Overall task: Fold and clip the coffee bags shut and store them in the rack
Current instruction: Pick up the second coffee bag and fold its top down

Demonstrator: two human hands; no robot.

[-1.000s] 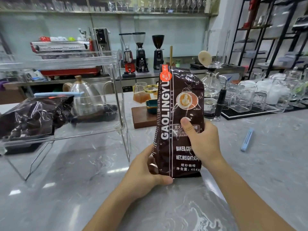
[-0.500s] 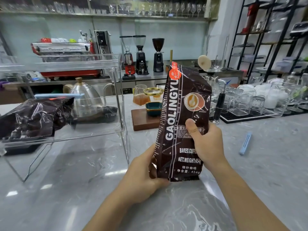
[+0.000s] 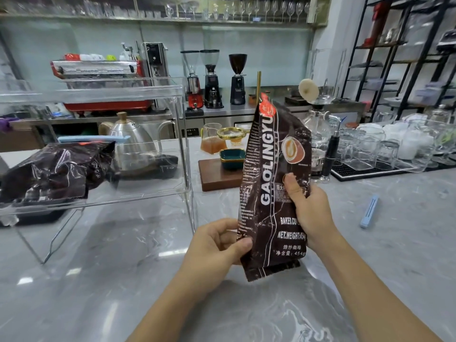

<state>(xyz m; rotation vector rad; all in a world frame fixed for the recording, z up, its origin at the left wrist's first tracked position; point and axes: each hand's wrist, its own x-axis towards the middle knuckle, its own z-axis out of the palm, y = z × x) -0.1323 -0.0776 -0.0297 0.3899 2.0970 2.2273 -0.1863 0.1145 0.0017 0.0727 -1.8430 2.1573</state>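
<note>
A dark brown coffee bag (image 3: 267, 183) with white lettering is held upright just above the grey marble counter, its top unfolded and leaning right. My left hand (image 3: 217, 245) pinches its lower left edge. My right hand (image 3: 308, 208) grips its right side, thumb across the front. A light blue bag clip (image 3: 369, 211) lies on the counter to the right of the bag. The clear acrylic rack (image 3: 183, 149) stands at the left; on its shelf lies a second coffee bag (image 3: 51, 174) with a blue clip (image 3: 93, 138) on its top.
A wooden board (image 3: 217, 177) with a teal dish and a glass server sits behind the held bag. A steel kettle (image 3: 130, 141) stands behind the rack. Several glasses on a black mat (image 3: 375, 170) fill the right. Grinders and an espresso machine line the back counter.
The bag has been lifted slightly off the counter and turned, so its left side panel now faces me more. Both hands kept their hold.
</note>
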